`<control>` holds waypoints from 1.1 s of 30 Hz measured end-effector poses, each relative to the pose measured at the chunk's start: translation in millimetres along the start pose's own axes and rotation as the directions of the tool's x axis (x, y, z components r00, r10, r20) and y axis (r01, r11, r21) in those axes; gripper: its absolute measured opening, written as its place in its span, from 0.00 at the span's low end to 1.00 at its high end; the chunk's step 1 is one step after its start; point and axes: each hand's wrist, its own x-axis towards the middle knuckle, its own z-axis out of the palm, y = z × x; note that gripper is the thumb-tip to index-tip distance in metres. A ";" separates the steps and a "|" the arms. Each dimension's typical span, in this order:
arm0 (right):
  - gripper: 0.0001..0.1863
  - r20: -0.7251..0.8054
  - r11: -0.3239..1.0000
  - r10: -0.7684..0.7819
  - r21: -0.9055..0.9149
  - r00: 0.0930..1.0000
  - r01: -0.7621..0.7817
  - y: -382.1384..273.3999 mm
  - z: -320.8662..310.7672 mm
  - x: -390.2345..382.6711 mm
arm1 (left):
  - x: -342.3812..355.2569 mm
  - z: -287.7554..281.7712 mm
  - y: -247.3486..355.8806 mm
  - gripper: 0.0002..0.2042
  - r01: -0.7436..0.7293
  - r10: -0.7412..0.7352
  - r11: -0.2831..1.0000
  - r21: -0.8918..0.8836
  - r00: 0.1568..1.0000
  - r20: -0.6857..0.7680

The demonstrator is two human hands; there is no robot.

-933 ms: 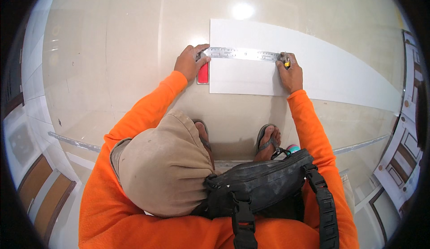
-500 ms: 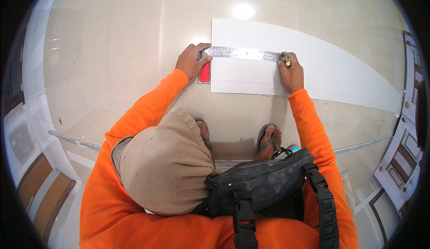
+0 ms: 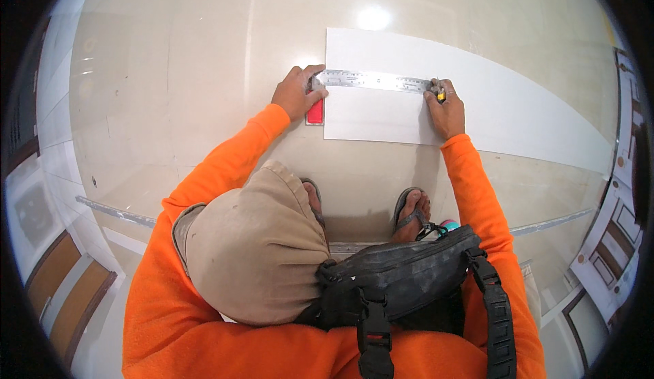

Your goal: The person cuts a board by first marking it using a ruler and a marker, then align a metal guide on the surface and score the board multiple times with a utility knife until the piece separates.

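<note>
A white sheet [image 3: 381, 113] with a straight left edge and a tapering right end lies flat before me. Across its left part rests the steel blade [image 3: 371, 79] of a square, and the red handle [image 3: 315, 110] sits along the sheet's left edge. My left hand [image 3: 298, 93] is closed round the corner where handle and blade meet. At the blade's right end my right hand [image 3: 446, 108] is closed, its thumb by the blade. A small grey and yellow tool [image 3: 441, 95] shows between its fingers; its exact kind is hidden.
The sheet lies on a glossy cream floor [image 3: 204, 86]. My sandalled foot [image 3: 411, 212] and a black waist bag [image 3: 395, 270] are near me. A metal strip [image 3: 116, 210] crosses the floor at left. Patterned panels [image 3: 610, 236] stand at right, brown-and-grey boards [image 3: 68, 294] at lower left.
The whole view has shifted very slightly; both hands, the square and the sheet keep their places relative to each other.
</note>
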 end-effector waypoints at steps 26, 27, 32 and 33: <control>0.22 0.175 0.998 -0.009 -0.055 0.984 0.019 -0.9 -17.3 19.4 | -0.6 -12.4 32.6 0.32 -0.169 -0.115 0.807 0.566 0.895 0.430; 0.22 0.280 0.996 0.089 -0.031 0.956 -0.083 -10.6 -27.1 29.0 | -1.8 -13.4 39.5 0.32 -0.188 -0.109 0.767 0.613 0.904 0.413; 0.22 0.623 0.732 0.131 0.464 0.771 -0.499 -109.2 -44.1 47.5 | -8.0 -6.0 36.8 0.35 -0.355 0.137 0.604 0.714 0.928 0.346; 0.23 0.660 0.667 0.076 0.524 0.747 -0.530 -123.2 -36.0 42.4 | -8.1 -1.6 31.7 0.35 -0.388 0.221 0.589 0.709 0.921 0.321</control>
